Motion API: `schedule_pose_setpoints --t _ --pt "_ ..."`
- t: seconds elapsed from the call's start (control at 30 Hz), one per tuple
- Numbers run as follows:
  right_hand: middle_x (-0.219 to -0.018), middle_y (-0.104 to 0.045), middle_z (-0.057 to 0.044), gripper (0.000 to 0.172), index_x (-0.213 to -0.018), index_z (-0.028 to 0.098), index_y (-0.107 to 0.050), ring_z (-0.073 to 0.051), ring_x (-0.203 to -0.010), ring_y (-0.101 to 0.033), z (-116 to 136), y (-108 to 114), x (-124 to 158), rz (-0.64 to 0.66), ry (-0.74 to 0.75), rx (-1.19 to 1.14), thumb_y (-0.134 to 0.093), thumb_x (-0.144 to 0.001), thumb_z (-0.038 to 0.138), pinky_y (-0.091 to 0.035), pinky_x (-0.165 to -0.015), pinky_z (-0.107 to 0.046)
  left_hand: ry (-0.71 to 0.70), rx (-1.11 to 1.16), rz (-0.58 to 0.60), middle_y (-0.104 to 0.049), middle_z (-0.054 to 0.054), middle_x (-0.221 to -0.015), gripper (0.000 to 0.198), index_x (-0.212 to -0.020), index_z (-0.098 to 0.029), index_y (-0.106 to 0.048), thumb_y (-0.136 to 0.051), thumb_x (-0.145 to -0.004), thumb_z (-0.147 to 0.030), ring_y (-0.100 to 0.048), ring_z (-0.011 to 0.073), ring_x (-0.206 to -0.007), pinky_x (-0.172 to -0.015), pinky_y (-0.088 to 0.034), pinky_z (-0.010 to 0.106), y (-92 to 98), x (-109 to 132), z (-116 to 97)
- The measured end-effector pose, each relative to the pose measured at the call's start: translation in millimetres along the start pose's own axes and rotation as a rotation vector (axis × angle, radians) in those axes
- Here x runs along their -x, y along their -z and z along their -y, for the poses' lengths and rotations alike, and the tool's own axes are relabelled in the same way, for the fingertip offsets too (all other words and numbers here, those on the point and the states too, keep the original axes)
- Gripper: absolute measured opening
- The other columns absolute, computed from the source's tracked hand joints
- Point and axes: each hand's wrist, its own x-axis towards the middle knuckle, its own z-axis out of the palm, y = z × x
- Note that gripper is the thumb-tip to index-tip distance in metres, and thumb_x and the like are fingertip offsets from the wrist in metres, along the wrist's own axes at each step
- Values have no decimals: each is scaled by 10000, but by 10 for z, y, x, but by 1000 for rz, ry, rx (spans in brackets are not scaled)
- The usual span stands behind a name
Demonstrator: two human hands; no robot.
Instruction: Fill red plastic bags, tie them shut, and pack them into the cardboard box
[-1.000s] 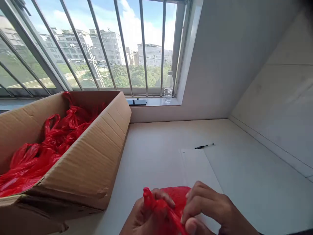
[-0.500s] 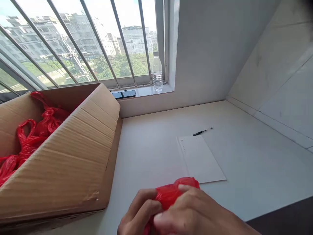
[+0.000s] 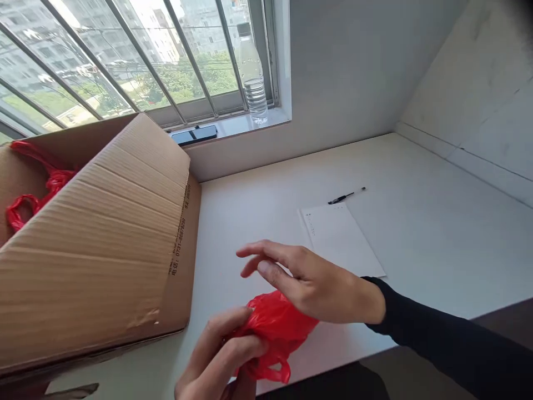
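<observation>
Red plastic bag point(image 3: 278, 325) — pinched in left grip point(image 3: 205, 356).

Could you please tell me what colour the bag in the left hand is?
The bag is bright red, seen best in the head view.

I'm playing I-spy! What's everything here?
Smooth table: 1, white, centre
Open cardboard box: 1, brown, left
Plastic bags: uncountable, red, in box
Crinkled plastic bag: 1, red, in left hand
Rectangular paper: 1, white, on table
Thin pen: 1, blackish, beyond paper
Windowsill: 1, white, beyond table
Capped plastic bottle: 1, clear, on windowsill
Flat phone-like slab: 1, dark, on windowsill
Barred window: 1, grey, left
Walls: 2, greyish, behind table
Buildings: several, pale, outside
Plants: uncountable, green, outside
Left hand: 1, bare, gripping bag
Right hand: 1, bare, over bag
Sleeve: 1, black, near right hand
</observation>
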Motion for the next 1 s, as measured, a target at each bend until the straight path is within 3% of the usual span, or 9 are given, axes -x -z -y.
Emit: schedule_pose_setpoints --t 0.1,0.23,0.4,0.5,0.57,0.73,0.83,0.9,1.0 --pt "-937 -703 -39 357 -1309 206 -613 -146 -848 -639 -307 37 -37 198 -129 -151 -363 -1057 248 -523 -777 -280 -137 -94 -1 -661 63 -1146 312 -855 -173 -685 -539 -821 100 -687 145 -935 -816 -576 232 21 69 119" --pt "-864 -641 -2 337 -1329 245 -603 -127 -742 -559 -494 12 -45 358 -147 -153 -470 -1020 265 -462 -686 -262 -245 -146 -4 -631 104 -1266 270 -905 -131 -679 -544 -835 92 -659 195 -1102 -935 -563 290 -52 142 203" --pt "-941 -662 -8 254 -1204 224 -640 -122 -771 -571 -496 51 -17 318 -147 -159 -543 -989 317 -465 -662 -239 -209 -208 -62 -602 86 -1301 269 -924 -149 -687 -580 -832 80 -649 213 -1148 -985 -564 335 -105 184 175" --pt "-1059 -702 -33 264 -1213 221 -638 -133 -827 -615 -479 56 9 377 -141 -123 -550 -978 302 -497 -680 -241 -189 -197 -1 -576 70 -1335 306 -931 -189 -666 -560 -816 74 -631 237 -1183 -1012 -560 396 -88 206 190" --pt "-1022 -712 -31 210 -1132 200 -659 -132 -817 -621 -458 41 15 379 -126 -88 -547 -975 282 -501 -672 -237 -165 -179 10 -578 64 -1343 339 -921 -214 -665 -545 -804 80 -627 242 -1174 -1009 -549 423 -94 209 185" --pt "-983 -693 -13 187 -1015 198 -631 -123 -806 -614 -372 22 20 134 -106 -113 -537 -1006 359 -499 -709 -249 148 -54 -66 -583 59 -1307 229 -988 -264 -684 -589 -904 -73 -577 238 -1182 -980 -503 390 -167 201 24" --pt "-901 -681 0 222 -935 210 -637 -133 -814 -605 -434 124 103 13 -163 -62 -513 -1022 371 -468 -716 -267 293 44 -99 -606 54 -1255 236 -821 -250 -640 -499 -1007 -214 -563 230 -1185 -988 -470 373 -122 321 -7" --pt "-841 -657 6 266 -896 218 -630 -142 -793 -588 -573 248 209 -92 -229 -7 -501 -1025 411 -451 -711 -286 462 61 -80 -618 58 -1250 347 -726 -234 -581 -442 -1039 -294 -556 232 -1211 -961 -477 348 -22 495 79" --pt "-814 -637 0 333 -857 222 -617 -161 -796 -588 -835 407 389 -216 -338 74 -506 -1010 495 -463 -750 -317 760 76 43 -626 84 -1295 407 -688 -222 -577 -441 -1030 -396 -570 259 -1234 -834 -546 307 154 822 329"
